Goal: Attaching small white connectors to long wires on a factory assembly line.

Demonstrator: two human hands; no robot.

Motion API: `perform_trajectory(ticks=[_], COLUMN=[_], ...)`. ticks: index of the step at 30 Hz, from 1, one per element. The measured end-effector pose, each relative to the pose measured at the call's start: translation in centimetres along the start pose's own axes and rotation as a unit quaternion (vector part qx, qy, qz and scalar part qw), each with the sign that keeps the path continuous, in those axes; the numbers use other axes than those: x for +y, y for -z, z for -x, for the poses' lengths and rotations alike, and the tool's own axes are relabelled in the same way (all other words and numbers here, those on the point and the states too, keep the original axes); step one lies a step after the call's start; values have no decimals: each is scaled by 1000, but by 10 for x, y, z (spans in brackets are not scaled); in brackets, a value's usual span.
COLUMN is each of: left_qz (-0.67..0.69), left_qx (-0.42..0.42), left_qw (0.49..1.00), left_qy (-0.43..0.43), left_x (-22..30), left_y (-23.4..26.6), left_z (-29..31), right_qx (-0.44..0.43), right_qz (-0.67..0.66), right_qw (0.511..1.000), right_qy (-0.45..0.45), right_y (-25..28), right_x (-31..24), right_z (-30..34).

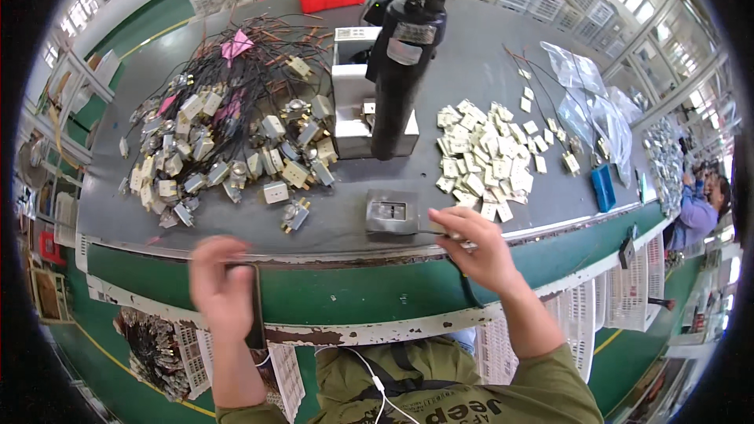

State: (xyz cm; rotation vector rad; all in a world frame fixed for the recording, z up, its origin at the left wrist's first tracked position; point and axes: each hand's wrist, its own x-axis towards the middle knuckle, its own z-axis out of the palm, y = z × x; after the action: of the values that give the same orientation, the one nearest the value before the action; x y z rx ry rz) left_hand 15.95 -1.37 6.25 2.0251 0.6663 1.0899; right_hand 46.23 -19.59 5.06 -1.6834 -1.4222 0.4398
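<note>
Grey fixture point(392, 213) | bench point(353, 184) front, 12 o'clock, likely for easy reach | right grip point(434, 226), 4 o'clock of it: half-curled, contents unclear | left grip point(236, 265), 8 o'clock: blurred, loosely spread, apparently empty

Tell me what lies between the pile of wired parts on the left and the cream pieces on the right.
In the head view: a white stand, a black cylindrical tool overlapping it, and, nearer the person, a small grey block.

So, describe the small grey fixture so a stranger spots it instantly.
On the grey worktable, find the cream rectangular pieces heaped right of centre. The fixture sits just left of the right hand; unlike those, it is dark grey with a framed recess.
</note>
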Motion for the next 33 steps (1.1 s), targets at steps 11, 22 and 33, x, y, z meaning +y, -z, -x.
perform_trajectory(ticks=[11, 22, 33], left_qz=[426, 423, 425], left_qx=[-119, -50, 18], left_qw=[893, 902, 900], left_qy=[77, 73, 94], left_x=[-9, -11, -13], left_y=[-39, -43, -37], left_z=[-15, -10, -20], right_qx=[-42, -163, -97], right_qz=[-20, -153, -510], right_qw=[997, 974, 827], right_qy=[-64, -42, -216], right_y=[-30, -19, -46], right_x=[-17, 1, 3], right_z=[5, 1, 9])
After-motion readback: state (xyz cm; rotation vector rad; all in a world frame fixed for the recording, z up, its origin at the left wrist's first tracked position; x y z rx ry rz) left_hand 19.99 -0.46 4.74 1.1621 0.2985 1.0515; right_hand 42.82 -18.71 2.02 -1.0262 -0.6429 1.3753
